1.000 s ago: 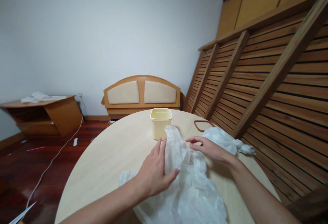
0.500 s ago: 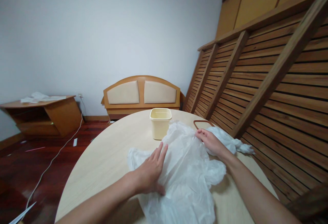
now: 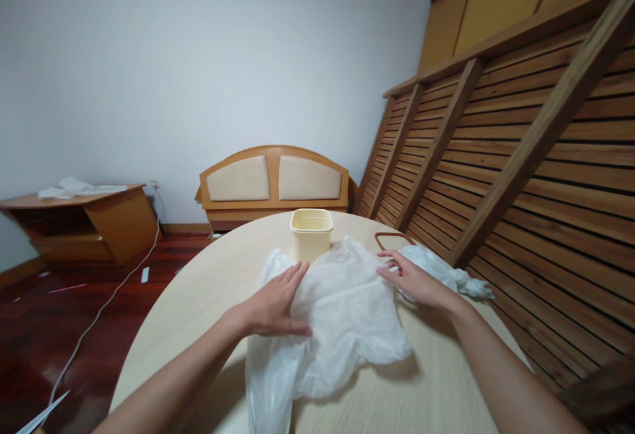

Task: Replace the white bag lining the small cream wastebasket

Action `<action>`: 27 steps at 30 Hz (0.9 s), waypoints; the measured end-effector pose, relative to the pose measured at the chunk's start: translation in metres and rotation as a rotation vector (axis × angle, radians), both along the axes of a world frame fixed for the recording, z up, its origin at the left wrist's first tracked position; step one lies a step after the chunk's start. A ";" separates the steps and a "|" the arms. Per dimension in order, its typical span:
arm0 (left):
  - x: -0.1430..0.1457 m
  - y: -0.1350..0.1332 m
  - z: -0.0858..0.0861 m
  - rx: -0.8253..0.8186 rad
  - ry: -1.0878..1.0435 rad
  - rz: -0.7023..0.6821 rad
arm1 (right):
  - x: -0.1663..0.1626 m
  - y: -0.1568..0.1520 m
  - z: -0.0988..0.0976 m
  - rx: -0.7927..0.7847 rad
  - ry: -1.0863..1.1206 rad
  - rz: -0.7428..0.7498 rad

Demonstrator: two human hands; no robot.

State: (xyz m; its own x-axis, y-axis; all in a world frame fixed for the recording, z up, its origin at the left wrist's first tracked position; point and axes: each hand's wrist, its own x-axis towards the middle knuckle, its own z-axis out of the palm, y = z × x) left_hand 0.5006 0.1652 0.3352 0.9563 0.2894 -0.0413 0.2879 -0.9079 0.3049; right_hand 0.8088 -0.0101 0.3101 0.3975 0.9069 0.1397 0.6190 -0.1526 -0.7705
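Observation:
A thin white plastic bag (image 3: 342, 315) lies spread over the round pale wooden table (image 3: 208, 302), its lower part hanging toward me. My left hand (image 3: 275, 303) rests flat on the bag's left side, fingers stretched out. On the bag's right edge lies my right hand (image 3: 411, 278), fingers extended and flat. A cream square plastic container (image 3: 311, 233) stands open just beyond the bag.
A knotted white bag (image 3: 446, 276) lies right of my right hand. A brown-rimmed lid (image 3: 391, 241) sits at the table's far right. A slatted wooden bed frame (image 3: 520, 156) leans on the right. A headboard (image 3: 274, 184) and a low cabinet (image 3: 84, 222) stand by the wall.
Both hands have spread the crumpled bag outward and flattened it. The left hand slid up and left; the right hand let go of its pinch and now lies flat.

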 end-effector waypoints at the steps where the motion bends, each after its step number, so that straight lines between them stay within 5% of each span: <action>1: 0.001 -0.003 -0.002 -0.014 0.009 -0.021 | -0.003 -0.001 0.000 -0.031 -0.064 0.043; 8: 0.008 -0.002 -0.017 0.041 0.040 -0.051 | -0.010 0.000 0.001 -0.154 -0.317 0.146; 13: 0.010 0.009 -0.017 0.159 -0.031 0.006 | -0.013 0.001 0.010 0.077 -0.327 0.121; 20: 0.011 0.016 -0.001 0.314 -0.269 0.264 | -0.021 0.004 0.021 0.243 -0.118 0.056; 27: 0.008 0.008 0.000 0.317 -0.366 0.178 | -0.059 0.003 0.028 0.044 -0.342 0.240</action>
State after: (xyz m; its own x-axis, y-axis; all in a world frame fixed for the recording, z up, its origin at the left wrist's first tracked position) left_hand 0.5087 0.1730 0.3352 0.8268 0.3928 0.4027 0.3722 -0.9187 0.1319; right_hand 0.7497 -0.0074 0.3385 0.0991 0.9585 0.2674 0.8544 0.0558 -0.5166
